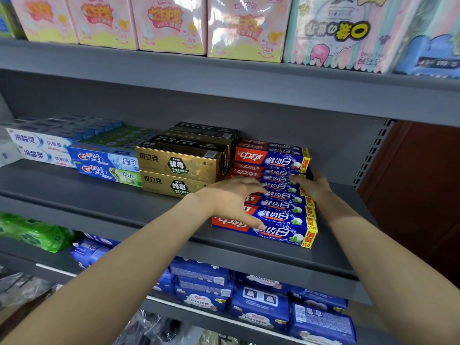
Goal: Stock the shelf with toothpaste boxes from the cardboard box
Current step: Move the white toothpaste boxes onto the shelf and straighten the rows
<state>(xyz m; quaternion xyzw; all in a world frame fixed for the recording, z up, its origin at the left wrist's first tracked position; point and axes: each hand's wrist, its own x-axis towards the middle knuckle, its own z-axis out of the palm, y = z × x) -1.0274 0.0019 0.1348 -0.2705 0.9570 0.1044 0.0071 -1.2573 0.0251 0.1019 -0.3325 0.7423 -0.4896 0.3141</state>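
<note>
Several red-and-blue toothpaste boxes [278, 215] lie in a row on the grey shelf [99, 195], running from its front edge toward the back. More of the same boxes [271, 158] are stacked on top at the rear. My left hand [229, 200] lies on the left ends of the lower boxes with its fingers spread. My right hand [311, 185] presses against their right ends near the back, below the upper stack. The cardboard box is not in view.
Gold and black toothpaste boxes [179, 165], Crest boxes [107, 163] and white-blue boxes [39, 148] fill the shelf to the left. Pink tissue packs [169, 23] stand on the shelf above. Blue packs [261, 302] sit on the shelf below. A brown panel [418, 195] stands at the right.
</note>
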